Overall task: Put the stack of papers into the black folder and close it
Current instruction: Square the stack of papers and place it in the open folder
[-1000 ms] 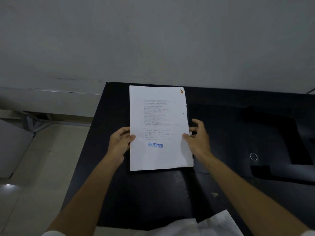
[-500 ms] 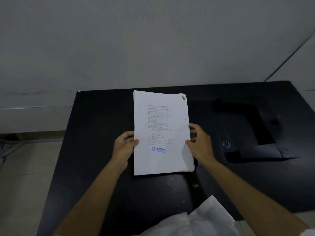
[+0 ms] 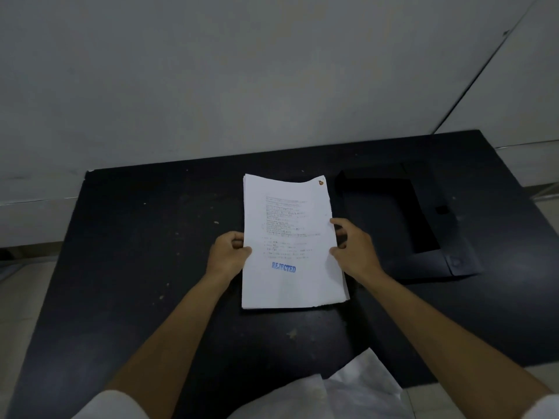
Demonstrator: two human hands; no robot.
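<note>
A white stack of papers [image 3: 290,285] with printed lines and a blue "REJECTED" stamp is held over the middle of the black table. My left hand [image 3: 228,257] grips its left edge, thumb on top. My right hand [image 3: 354,249] grips its right edge, fingers curled under. The far edge of the stack bows upward slightly. The black folder [image 3: 420,261] lies open and flat on the table just right of the stack, its flaps spread out and hard to tell from the dark tabletop.
The black table [image 3: 136,267] carries small pale specks and butts against a grey wall [image 3: 242,71]. A white garment [image 3: 348,394] shows at the bottom. Pale floor lies past the table's left and right edges.
The view has swung to the right, bringing more of the folder into sight. Both hands keep their grip on the stack, whose far edge now bows up.
</note>
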